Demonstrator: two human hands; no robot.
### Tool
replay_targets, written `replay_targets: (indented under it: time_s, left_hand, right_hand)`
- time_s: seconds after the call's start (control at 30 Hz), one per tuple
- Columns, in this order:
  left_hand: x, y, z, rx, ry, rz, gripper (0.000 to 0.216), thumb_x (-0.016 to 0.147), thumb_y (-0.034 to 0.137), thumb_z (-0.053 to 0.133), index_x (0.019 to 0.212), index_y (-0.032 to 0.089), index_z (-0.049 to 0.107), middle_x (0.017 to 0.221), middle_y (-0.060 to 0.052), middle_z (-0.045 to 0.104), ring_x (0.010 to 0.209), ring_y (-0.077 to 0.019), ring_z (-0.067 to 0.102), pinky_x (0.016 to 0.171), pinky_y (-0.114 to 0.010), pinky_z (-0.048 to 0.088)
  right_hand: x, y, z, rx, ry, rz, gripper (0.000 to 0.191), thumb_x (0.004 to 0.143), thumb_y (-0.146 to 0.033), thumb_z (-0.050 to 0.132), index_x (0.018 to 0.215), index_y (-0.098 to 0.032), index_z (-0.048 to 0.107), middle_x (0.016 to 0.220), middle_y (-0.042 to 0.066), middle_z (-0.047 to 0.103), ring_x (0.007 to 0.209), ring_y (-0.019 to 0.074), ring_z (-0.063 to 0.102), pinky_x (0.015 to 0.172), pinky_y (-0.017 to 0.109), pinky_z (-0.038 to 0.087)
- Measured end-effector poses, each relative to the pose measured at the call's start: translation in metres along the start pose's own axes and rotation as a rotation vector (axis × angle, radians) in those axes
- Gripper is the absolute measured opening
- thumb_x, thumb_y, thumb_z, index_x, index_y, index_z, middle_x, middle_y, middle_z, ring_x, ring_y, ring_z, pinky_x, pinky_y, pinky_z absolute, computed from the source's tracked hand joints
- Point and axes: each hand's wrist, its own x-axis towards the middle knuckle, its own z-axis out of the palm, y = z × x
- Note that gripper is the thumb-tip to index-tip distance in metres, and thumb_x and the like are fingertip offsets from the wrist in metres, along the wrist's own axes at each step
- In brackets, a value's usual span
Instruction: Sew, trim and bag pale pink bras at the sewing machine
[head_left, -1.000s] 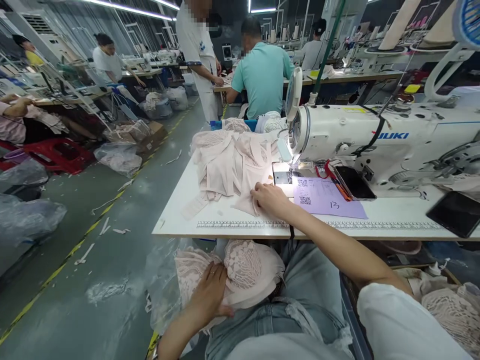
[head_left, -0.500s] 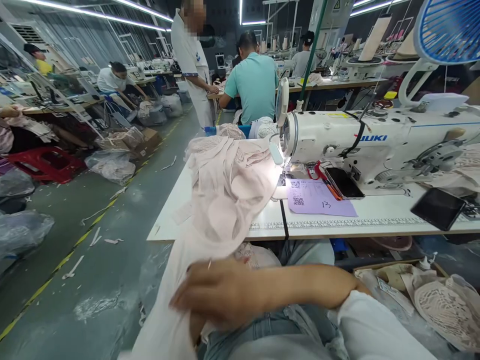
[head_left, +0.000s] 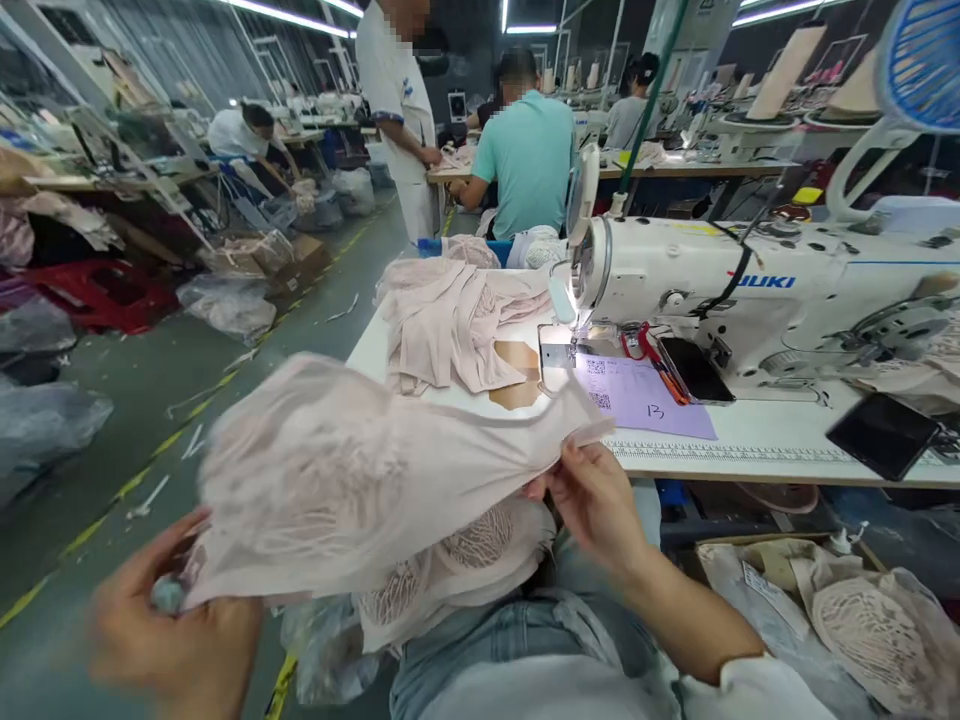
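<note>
Above the lap [head_left: 480, 640], the pale garment [head_left: 322, 480] stretches between 2 hands, hiding the near left corner of the worktop [head_left: 787, 420]. I see the fingers of the right hand [head_left: 600, 495] pinching 1 end; those of the left hand [head_left: 180, 635], blurred, grip the other, beside a bluish spot [head_left: 166, 594] I cannot make out. The garment partly covers a lace piece [head_left: 484, 535] below. The sewing machine [head_left: 660, 270] is cut off at right.

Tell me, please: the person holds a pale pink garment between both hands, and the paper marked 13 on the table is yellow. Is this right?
Not quite: the paper marked 13 is purple, not yellow, as the head view shows. The left hand and right hand do hold the pale pink garment between them.
</note>
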Motion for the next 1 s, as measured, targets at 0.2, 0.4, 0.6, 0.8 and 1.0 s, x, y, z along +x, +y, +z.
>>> replay_targets:
  time_s: [0.2,0.4,0.6,0.8,1.0]
  left_hand:
    - [-0.093,0.038,0.045,0.092,-0.512,0.297,0.073,0.078,0.004,0.044,0.147,0.029,0.046,0.144,-0.010,0.055,0.121,-0.0268,0.061,0.098,-0.040,0.051]
    - [-0.120,0.070,0.059,0.062,-0.695,0.270,0.047,0.094,0.043,0.053,0.136,0.022,0.057,0.146,-0.016,0.051,0.120,-0.0333,0.057,0.099,-0.048,0.049]
    - [-0.088,0.078,0.063,0.014,-0.760,0.365,0.039,0.094,0.047,0.055,0.108,0.012,0.065,0.146,-0.021,0.049,0.140,-0.0345,0.041,0.115,-0.050,0.035]
    - [-0.067,0.078,0.083,0.173,-0.882,0.287,0.054,0.086,0.044,0.068,0.128,0.011,0.061,0.138,-0.024,0.056,0.117,-0.0396,0.056,0.097,-0.052,0.046]
    - [0.000,0.074,0.081,-0.016,-0.511,0.467,0.021,0.097,0.020,0.049,0.092,0.016,0.069,0.086,-0.008,0.072,0.081,-0.0226,0.066,0.073,-0.034,0.050]
  right_hand:
    - [-0.036,0.079,-0.090,-0.366,0.449,0.017,0.044,0.075,-0.062,0.066,0.062,-0.022,0.057,0.051,0.000,0.056,0.055,0.0195,0.058,0.062,0.034,0.052]
    - [-0.068,0.124,-0.153,-1.035,0.531,0.333,0.046,0.083,-0.054,0.037,0.052,-0.024,0.052,0.057,0.010,0.062,0.064,0.0250,0.061,0.072,0.038,0.049]
    - [-0.054,0.146,-0.164,-1.470,0.379,0.406,0.036,0.085,-0.031,0.036,0.091,-0.012,0.067,0.091,0.021,0.069,0.088,0.0320,0.064,0.081,0.042,0.047]
    - [-0.036,0.141,-0.159,-1.970,0.080,0.325,0.031,0.091,-0.020,0.046,0.108,-0.004,0.067,0.113,0.026,0.067,0.115,0.0359,0.058,0.097,0.044,0.041]
    - [-0.020,0.125,-0.134,-2.020,-0.028,0.371,0.029,0.096,-0.023,0.049,0.113,-0.006,0.066,0.104,0.023,0.070,0.103,0.0331,0.064,0.089,0.040,0.043]
